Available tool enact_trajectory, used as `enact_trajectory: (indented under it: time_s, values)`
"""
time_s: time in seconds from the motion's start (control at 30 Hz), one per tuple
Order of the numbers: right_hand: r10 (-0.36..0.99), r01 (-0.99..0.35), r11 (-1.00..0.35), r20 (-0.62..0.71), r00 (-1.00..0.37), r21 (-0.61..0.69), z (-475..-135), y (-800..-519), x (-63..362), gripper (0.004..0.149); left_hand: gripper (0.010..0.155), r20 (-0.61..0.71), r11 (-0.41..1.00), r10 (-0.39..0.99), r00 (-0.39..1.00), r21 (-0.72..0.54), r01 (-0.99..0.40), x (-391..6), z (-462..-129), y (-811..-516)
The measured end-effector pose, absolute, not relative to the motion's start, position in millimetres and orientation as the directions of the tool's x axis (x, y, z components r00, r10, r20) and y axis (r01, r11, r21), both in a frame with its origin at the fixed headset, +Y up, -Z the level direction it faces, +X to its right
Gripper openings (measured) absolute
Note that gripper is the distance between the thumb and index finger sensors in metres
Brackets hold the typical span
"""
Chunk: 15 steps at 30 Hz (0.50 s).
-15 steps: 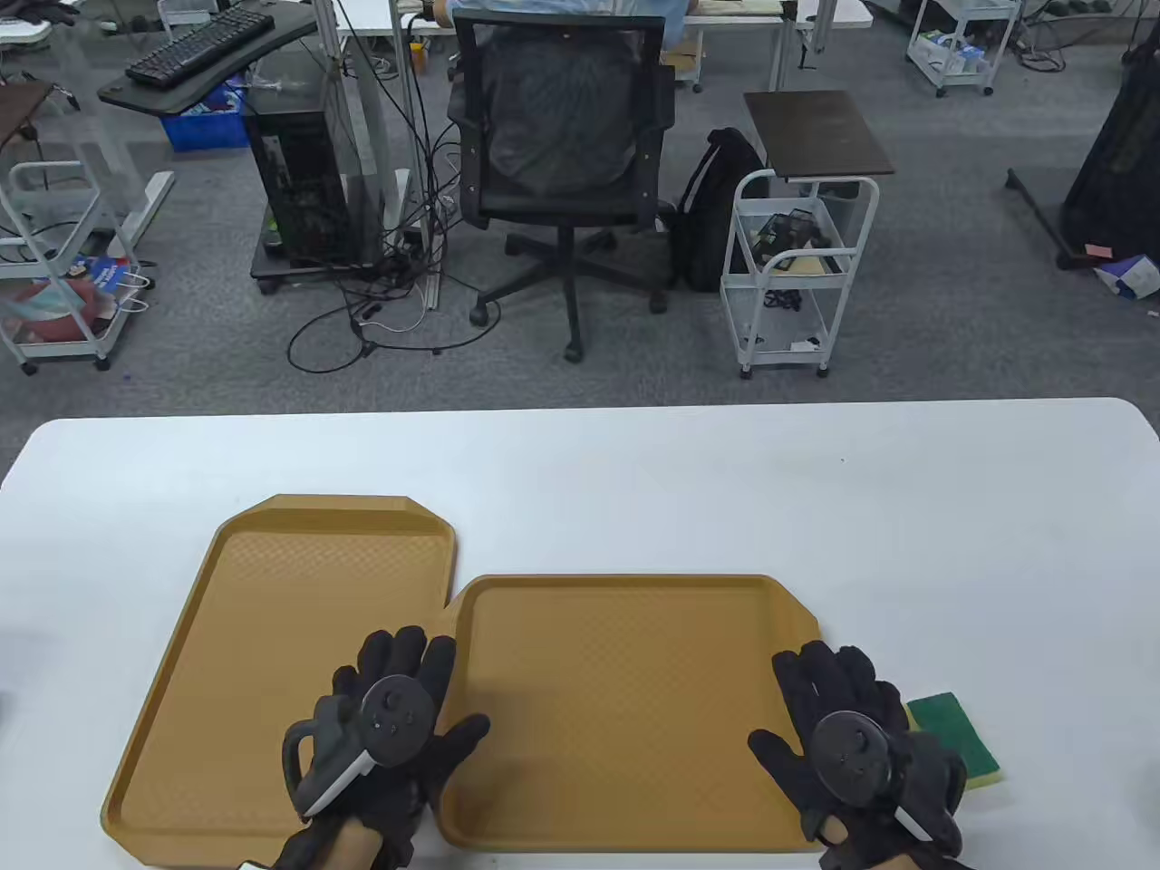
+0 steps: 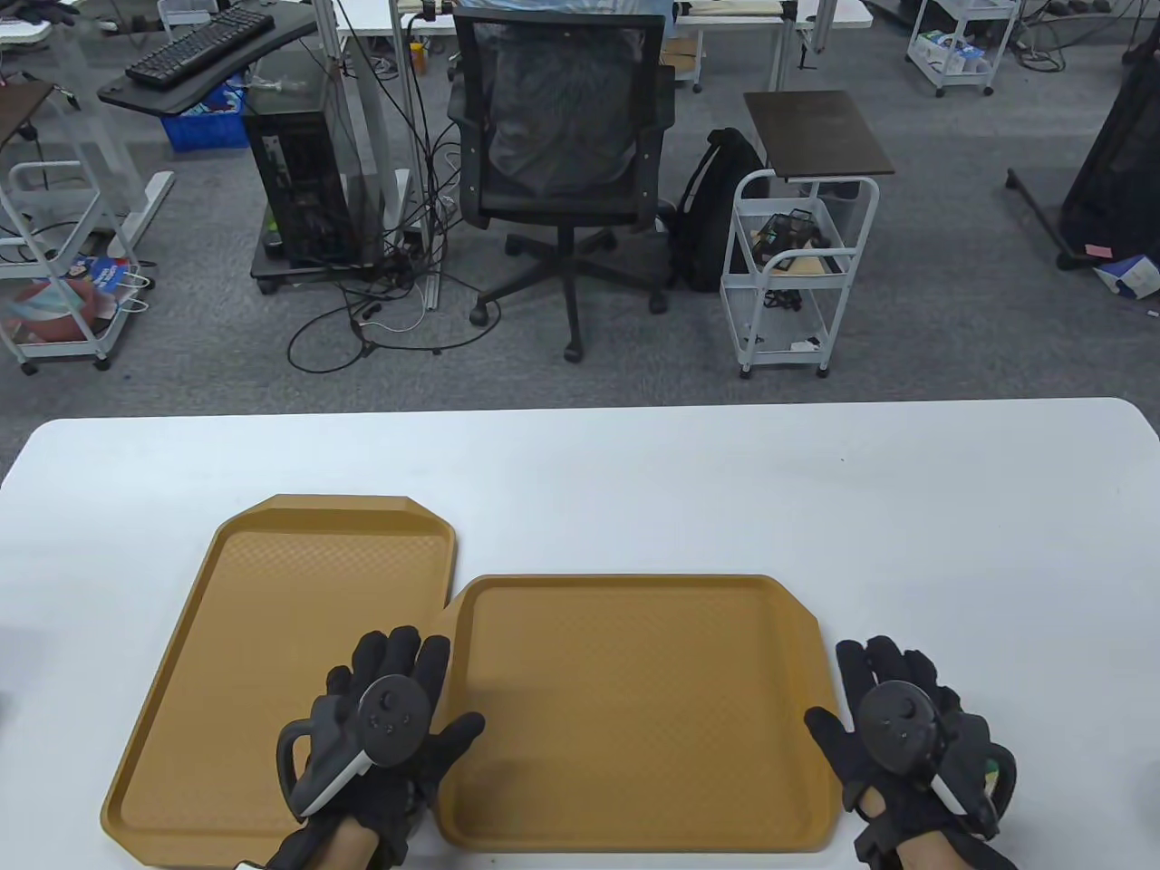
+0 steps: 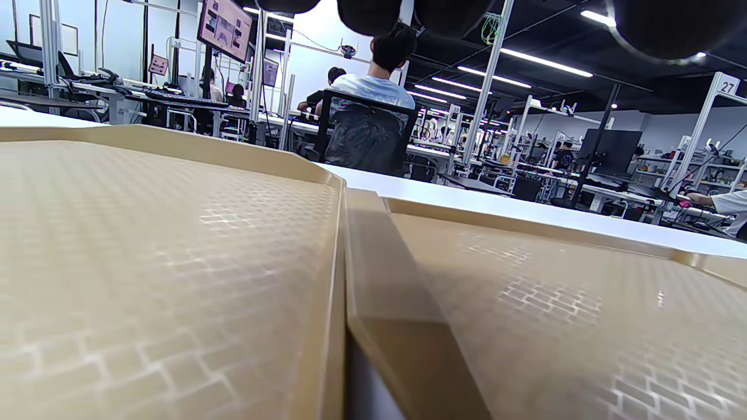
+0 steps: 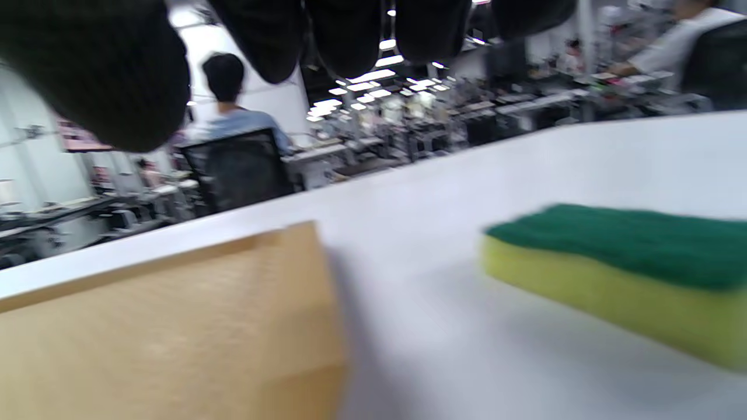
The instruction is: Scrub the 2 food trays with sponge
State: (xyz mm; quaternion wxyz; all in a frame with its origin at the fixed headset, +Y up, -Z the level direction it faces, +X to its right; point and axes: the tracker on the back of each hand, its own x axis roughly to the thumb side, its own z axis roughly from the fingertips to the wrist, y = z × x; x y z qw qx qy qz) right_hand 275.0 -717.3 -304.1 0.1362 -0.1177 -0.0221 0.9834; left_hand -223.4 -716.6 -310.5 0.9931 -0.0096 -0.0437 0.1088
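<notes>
Two tan food trays lie side by side on the white table (image 2: 634, 480). The left tray (image 2: 272, 616) stands lengthwise, and the right tray (image 2: 634, 698) overlaps its right rim. My left hand (image 2: 399, 671) lies flat with straight fingers over the seam between them, holding nothing. My right hand (image 2: 893, 675) hovers with spread fingers just right of the right tray, covering the sponge from above. In the right wrist view the green-and-yellow sponge (image 4: 630, 262) lies on the table beside the tray's corner (image 4: 163, 315). The fingertips (image 4: 344, 35) hang above it without touching.
Bare white tabletop stretches behind and to the right of the trays. Past the far edge stand an office chair (image 2: 562, 136), a white cart (image 2: 797, 272) and a computer tower (image 2: 299, 181) on grey carpet.
My right hand has slid right, off the right tray's edge, and now covers the sponge in the table view. The left hand has barely shifted.
</notes>
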Motion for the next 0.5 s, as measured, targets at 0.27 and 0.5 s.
enact_trajectory:
  time_s: [0.27,0.5]
  values:
    - [0.258,-0.313,-0.949,-0.457,-0.851,0.046,-319.3,-751.4,323.5,0.079,0.087,0.075,0.973,0.228,0.971,-0.039,-0.226,-224.1,-310.5,-717.1]
    - [0.160,-0.224,-0.971,-0.476,-0.865,0.080,-324.7,-763.4,324.0,0.067,0.087,0.063,0.972,0.233,0.970,-0.051,-0.231,-226.0,-310.8,-717.2]
